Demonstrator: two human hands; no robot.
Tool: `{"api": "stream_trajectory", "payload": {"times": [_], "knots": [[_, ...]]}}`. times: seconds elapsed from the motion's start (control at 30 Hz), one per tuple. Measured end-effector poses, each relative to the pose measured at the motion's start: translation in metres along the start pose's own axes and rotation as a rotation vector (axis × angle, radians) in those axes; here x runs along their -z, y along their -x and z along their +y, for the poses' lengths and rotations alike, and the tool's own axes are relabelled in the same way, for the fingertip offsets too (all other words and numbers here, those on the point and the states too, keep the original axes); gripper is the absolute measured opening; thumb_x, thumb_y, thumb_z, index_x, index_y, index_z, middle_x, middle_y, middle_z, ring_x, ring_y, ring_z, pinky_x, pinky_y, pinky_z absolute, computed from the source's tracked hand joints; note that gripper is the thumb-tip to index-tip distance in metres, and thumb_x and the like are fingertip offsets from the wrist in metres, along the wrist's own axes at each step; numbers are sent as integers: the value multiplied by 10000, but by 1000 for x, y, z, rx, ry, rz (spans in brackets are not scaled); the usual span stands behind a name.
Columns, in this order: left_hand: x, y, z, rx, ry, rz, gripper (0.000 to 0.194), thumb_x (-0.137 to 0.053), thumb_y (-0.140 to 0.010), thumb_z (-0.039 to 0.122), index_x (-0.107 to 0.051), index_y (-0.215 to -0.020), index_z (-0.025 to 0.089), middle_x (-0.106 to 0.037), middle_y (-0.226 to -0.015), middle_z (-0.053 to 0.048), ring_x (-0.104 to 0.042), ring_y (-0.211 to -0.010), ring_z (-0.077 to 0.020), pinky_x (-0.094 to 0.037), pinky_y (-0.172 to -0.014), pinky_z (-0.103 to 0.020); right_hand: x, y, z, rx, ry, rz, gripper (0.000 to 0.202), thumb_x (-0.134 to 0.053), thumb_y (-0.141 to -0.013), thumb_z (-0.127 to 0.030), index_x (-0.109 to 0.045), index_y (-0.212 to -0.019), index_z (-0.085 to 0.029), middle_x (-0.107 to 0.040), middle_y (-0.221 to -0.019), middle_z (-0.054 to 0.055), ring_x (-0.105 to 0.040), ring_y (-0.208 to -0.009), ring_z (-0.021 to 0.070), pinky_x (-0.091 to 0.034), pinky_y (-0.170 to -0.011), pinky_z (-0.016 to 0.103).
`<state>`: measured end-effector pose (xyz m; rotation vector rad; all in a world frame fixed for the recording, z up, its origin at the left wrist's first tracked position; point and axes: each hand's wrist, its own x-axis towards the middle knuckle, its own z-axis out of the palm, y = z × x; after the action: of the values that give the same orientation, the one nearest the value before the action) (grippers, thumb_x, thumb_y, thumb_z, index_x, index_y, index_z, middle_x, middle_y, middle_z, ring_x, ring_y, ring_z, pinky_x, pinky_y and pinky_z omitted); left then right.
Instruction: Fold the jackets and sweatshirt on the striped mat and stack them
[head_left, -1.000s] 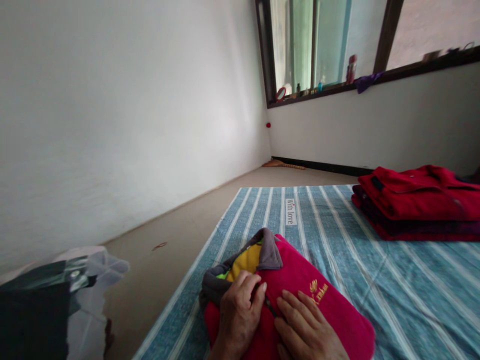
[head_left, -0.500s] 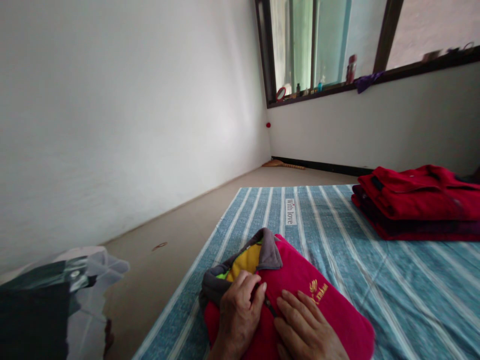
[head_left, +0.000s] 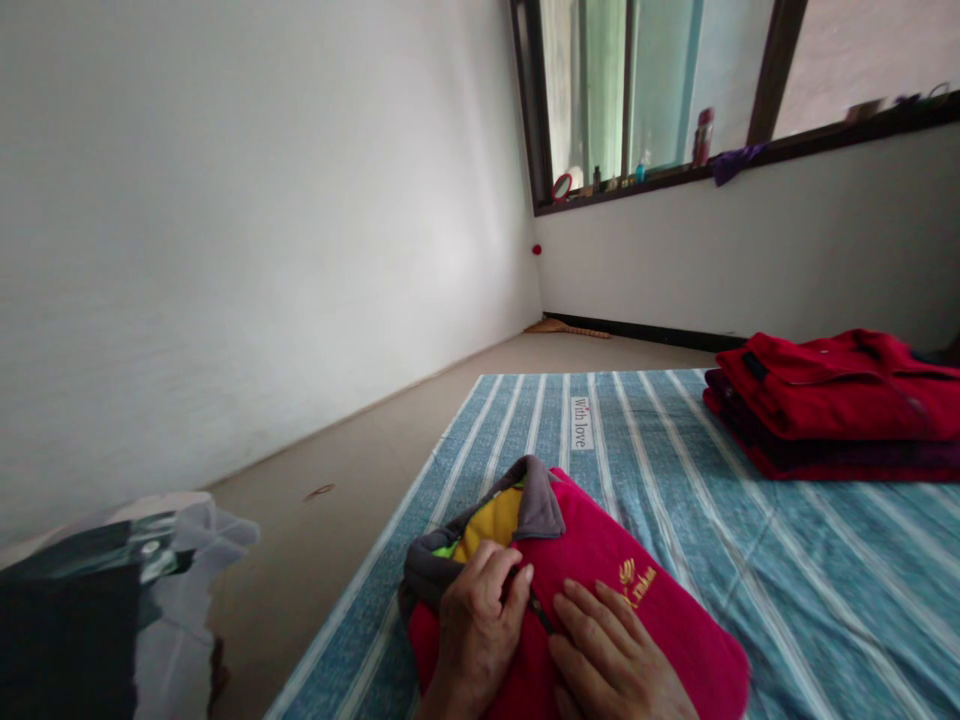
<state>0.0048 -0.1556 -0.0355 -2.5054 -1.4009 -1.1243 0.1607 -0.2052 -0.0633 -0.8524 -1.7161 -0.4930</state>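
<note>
A folded pink jacket (head_left: 675, 625) lies at the near edge of the striped cloth, with a grey collar (head_left: 541, 505), yellow and green inside the neck, and gold embroidery on the chest. At its front opening below the collar is my left hand (head_left: 480, 620), thumb and fingers curled together on the dark front strip (head_left: 540, 610). My right hand (head_left: 611, 645) rests flat on the pink fabric beside that strip, fingers stretched out. The lower part of the jacket is hidden under both hands and the frame edge.
Blue striped cloth (head_left: 637, 430) covers the surface beneath. Folded red clothes (head_left: 847, 400) are stacked at the right. A whitish plastic bag (head_left: 180, 570) with dark contents stands at the lower left. Behind are a white wall and a window sill with a pink bottle (head_left: 703, 138) and small items.
</note>
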Motion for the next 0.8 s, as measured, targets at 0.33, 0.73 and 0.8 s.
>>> {"api": "stream_trajectory", "payload": {"times": [0.33,0.73,0.8], "knots": [[1,0,1,14,-2,2,177,-471,-906,232,-615,-811,193,-626,-727,-23,-622,-659,-134,-504,-626,-222,0,1,1,20,7,-11,194,-453,-880,-212,-629,-799,-201,-712,-911,34,-623,-1028,164,-355,-1063,299],[-1,1,0,14,-3,-6,154,-483,-900,217,-616,-825,192,-630,-740,-26,-626,-670,-142,-507,-630,-228,0,-1,1,9,8,1,252,-415,-917,-223,-630,-786,-199,-714,-891,30,-623,-1021,152,-343,-1077,287],[-1,1,0,15,-6,-10,156,-483,-900,219,-615,-823,190,-626,-736,-25,-622,-663,-140,-506,-625,-229,0,0,1,15,9,-1,259,-413,-926,-220,-630,-787,-198,-714,-892,29,-623,-1024,149,-333,-1083,285]]}}
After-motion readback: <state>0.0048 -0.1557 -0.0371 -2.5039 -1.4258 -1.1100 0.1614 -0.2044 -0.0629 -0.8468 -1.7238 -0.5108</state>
